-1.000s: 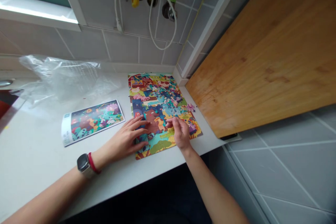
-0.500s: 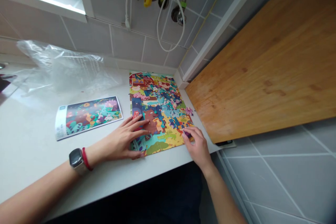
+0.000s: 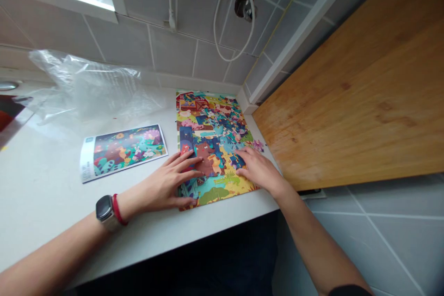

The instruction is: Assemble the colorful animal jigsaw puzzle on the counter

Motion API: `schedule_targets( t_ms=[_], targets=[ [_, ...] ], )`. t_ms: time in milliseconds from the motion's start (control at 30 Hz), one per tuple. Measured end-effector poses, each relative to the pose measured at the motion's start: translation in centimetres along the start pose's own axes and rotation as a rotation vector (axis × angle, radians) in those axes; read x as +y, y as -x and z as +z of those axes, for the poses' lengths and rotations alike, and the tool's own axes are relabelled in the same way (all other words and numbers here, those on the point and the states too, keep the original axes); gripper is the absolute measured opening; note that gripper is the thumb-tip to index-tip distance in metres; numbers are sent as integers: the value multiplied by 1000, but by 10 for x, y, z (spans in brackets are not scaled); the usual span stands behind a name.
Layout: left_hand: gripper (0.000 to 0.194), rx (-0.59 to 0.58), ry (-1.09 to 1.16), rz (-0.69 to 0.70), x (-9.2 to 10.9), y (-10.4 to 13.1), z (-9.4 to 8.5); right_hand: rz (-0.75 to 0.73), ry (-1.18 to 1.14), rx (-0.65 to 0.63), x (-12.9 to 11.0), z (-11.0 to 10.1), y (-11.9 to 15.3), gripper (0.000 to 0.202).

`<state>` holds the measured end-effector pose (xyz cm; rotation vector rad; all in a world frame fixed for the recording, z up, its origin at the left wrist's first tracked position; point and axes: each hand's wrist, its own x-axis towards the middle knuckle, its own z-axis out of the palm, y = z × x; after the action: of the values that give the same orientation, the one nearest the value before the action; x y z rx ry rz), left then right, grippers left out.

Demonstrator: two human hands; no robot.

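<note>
A colourful jigsaw puzzle (image 3: 222, 180) of cartoon animals lies on the white counter, with several loose puzzle pieces (image 3: 224, 118) heaped over its upper part. My left hand (image 3: 173, 178) rests flat on the puzzle's left side, fingers spread, near the brown bear picture. Over the right side reaches my right hand (image 3: 258, 166), its thumb and fingers apart around a dark blue puzzle piece (image 3: 237, 162) that lies on the board. I cannot see that it grips this piece. A pink-purple puzzle piece (image 3: 258, 145) sits at the board's right edge.
Left of the puzzle lies a picture booklet (image 3: 125, 152). Behind it is a crumpled clear plastic bag (image 3: 90, 88). A wooden board (image 3: 354, 101) stands close on the right. Hoses and a white cable (image 3: 215, 32) hang from the tiled wall.
My right hand has moved up and away from the puzzle's lower right, and its fingers have spread from a pinch. My left hand stays on the puzzle. The view has shifted slightly.
</note>
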<state>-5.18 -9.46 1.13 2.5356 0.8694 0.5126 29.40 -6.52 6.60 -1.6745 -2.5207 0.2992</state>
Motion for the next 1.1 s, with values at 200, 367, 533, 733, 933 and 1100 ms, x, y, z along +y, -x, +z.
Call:
schedule_targets(
  t_ms=[200,367,533,733,933,1100],
  targets=[
    [69,-21,19,-1,1,0,-5,92,-121,-126,14,1,-15,45],
    [67,-50,34,16,3,-2,-11,86,-153,-47,14,2,-12,32],
    [65,-67,42,-17,8,-4,-17,80,-283,-40,9,2,-8,28],
    [69,-77,27,-35,14,-5,-18,18,-418,-94,1,10,-12,8],
    [68,-13,-11,-26,21,-4,-12,70,-332,179,-26,18,0,32],
    [62,-21,-26,-35,24,-1,-7,-69,-216,310,-51,45,37,41]
  ],
)
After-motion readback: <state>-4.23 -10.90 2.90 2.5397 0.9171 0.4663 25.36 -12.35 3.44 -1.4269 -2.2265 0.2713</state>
